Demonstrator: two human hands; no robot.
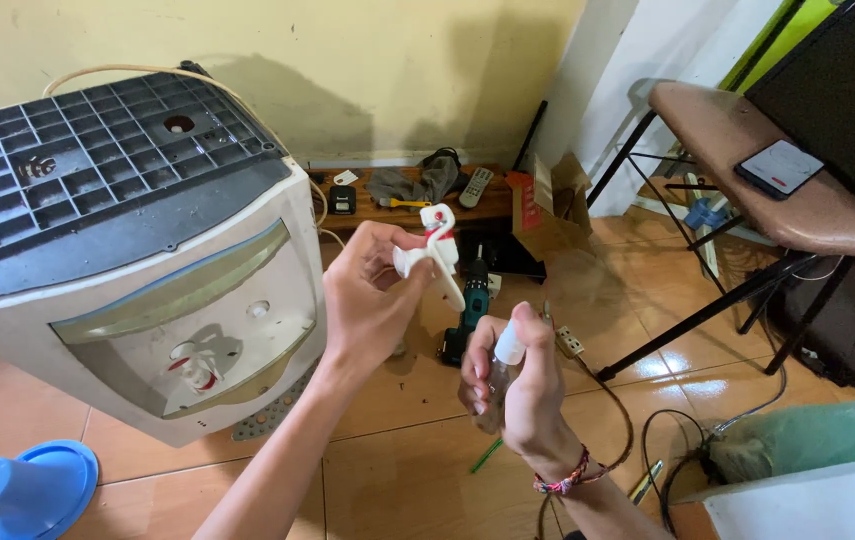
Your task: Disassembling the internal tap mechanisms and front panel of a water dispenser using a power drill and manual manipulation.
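Observation:
My left hand holds up a white plastic dispenser tap with a red part, pinched between thumb and fingers. My right hand, with a braided bracelet at the wrist, grips a small clear spray bottle with a white nozzle, its nozzle turned toward the tap just below it. A white water dispenser lies tipped on the tiled floor to the left, its dark grille back up, one tap still on its front panel.
A teal cordless drill and a power strip lie on the floor behind my hands. A cardboard box, a low wooden shelf with a remote, a bench with a phone, cables and a blue funnel-shaped part surround the spot.

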